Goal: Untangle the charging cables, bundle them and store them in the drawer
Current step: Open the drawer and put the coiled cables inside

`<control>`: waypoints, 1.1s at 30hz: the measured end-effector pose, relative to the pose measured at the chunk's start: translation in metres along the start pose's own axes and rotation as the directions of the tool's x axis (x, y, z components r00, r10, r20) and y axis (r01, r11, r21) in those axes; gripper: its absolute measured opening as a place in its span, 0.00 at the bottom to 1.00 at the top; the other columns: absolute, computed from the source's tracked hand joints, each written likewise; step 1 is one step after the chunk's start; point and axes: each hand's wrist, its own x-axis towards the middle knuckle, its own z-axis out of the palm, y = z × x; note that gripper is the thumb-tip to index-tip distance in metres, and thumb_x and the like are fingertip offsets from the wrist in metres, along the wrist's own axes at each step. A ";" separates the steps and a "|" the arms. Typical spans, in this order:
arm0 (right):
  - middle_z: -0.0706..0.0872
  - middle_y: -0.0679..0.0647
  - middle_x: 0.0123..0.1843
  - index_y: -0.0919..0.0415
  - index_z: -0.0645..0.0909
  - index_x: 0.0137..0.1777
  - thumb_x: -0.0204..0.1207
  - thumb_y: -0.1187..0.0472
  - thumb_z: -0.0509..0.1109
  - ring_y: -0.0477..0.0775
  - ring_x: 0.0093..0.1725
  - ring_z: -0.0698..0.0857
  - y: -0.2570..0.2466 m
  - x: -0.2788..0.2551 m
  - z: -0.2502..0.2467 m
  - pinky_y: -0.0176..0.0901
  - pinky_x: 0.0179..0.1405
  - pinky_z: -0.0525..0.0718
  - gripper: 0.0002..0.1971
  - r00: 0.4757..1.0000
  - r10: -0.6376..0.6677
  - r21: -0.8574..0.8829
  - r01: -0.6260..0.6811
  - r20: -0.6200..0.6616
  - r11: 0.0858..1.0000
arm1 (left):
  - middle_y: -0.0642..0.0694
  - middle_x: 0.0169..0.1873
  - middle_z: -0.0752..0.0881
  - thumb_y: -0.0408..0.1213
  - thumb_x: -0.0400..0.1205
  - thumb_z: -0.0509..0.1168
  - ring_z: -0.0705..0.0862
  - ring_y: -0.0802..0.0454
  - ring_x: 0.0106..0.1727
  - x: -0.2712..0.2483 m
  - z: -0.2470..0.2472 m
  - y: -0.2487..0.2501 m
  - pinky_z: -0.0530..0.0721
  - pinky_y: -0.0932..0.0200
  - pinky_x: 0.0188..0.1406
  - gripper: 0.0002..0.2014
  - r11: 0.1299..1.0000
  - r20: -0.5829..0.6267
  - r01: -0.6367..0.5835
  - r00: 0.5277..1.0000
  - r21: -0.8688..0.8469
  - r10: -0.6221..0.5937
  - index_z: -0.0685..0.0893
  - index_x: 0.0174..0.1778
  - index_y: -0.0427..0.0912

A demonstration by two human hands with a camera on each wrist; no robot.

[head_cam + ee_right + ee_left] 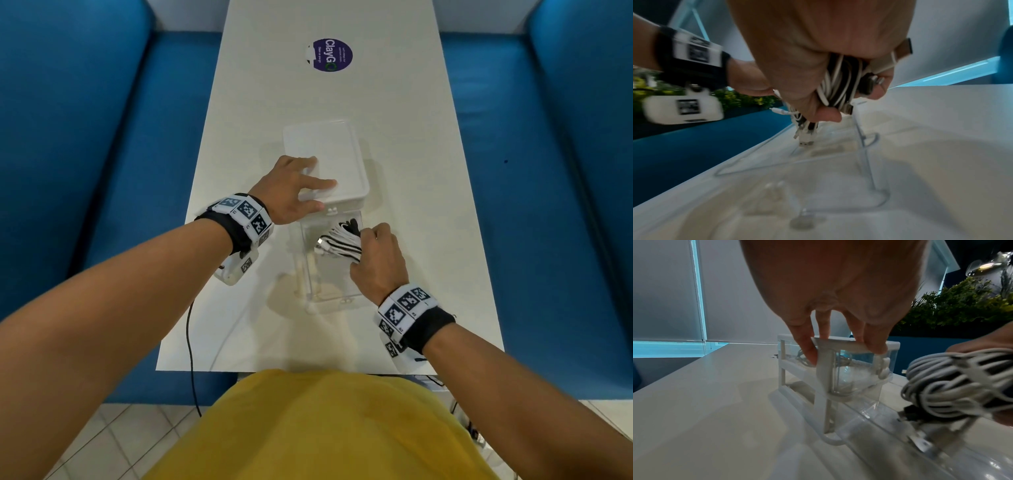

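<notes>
A clear plastic drawer unit [325,154] stands mid-table, its transparent drawer [329,298] pulled out toward me. My left hand [308,192] lies on the unit's near left corner: straight fingers press its top and the thumb lies along the front edge; the left wrist view shows those fingers [873,344] on the frame [838,363]. My right hand [368,250] grips a coiled bundle of black and white charging cables [342,241] just over the open drawer. In the right wrist view the bundle [840,81] fills the fist, and a USB plug [806,142] hangs into the drawer [869,162].
The white table [411,205] is narrow, with blue sofas at left [85,171] and right [548,171]. A purple round sticker [329,54] lies at the far end. A thin black wire [190,342] hangs from my left wrist device over the near edge.
</notes>
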 end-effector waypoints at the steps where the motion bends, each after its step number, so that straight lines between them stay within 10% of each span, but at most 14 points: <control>1: 0.74 0.61 0.57 0.66 0.75 0.58 0.72 0.67 0.70 0.61 0.55 0.75 -0.001 -0.006 0.001 0.50 0.44 0.81 0.15 1.000 -0.020 0.000 0.020 0.013 1.000 | 0.42 0.80 0.65 0.51 0.80 0.68 0.59 0.41 0.78 0.000 0.000 0.000 0.64 0.44 0.77 0.22 1.000 -0.002 0.001 1.000 0.001 -0.001 0.77 0.72 0.63; 13: 0.64 0.61 0.79 0.64 0.69 0.69 0.74 0.61 0.70 0.64 0.63 0.78 -0.012 -0.013 0.026 0.52 0.50 0.80 0.24 0.995 -0.034 -0.100 0.043 0.095 0.994 | 0.45 0.85 0.50 0.48 0.71 0.78 0.49 0.41 0.84 -0.012 0.023 -0.010 0.68 0.38 0.75 0.53 0.969 -0.008 -0.026 1.000 0.245 0.029 0.50 0.85 0.54; 28: 0.69 0.67 0.78 0.69 0.74 0.68 0.67 0.65 0.75 0.70 0.60 0.81 -0.005 -0.019 0.049 0.54 0.50 0.81 0.29 0.997 -0.018 0.011 0.019 -0.076 1.000 | 0.42 0.85 0.52 0.34 0.76 0.73 0.49 0.39 0.84 -0.016 0.039 -0.026 0.77 0.36 0.68 0.44 0.983 -0.096 -0.102 0.988 0.156 0.118 0.55 0.84 0.53; 33: 0.69 0.66 0.78 0.68 0.74 0.68 0.68 0.65 0.74 0.70 0.61 0.80 -0.005 -0.018 0.051 0.55 0.52 0.81 0.28 0.995 0.003 0.023 -0.001 -0.099 1.000 | 0.37 0.83 0.59 0.70 0.77 0.48 0.53 0.36 0.82 -0.022 0.040 -0.037 0.67 0.39 0.72 0.42 0.973 -0.120 -0.198 0.970 0.121 0.212 0.62 0.83 0.48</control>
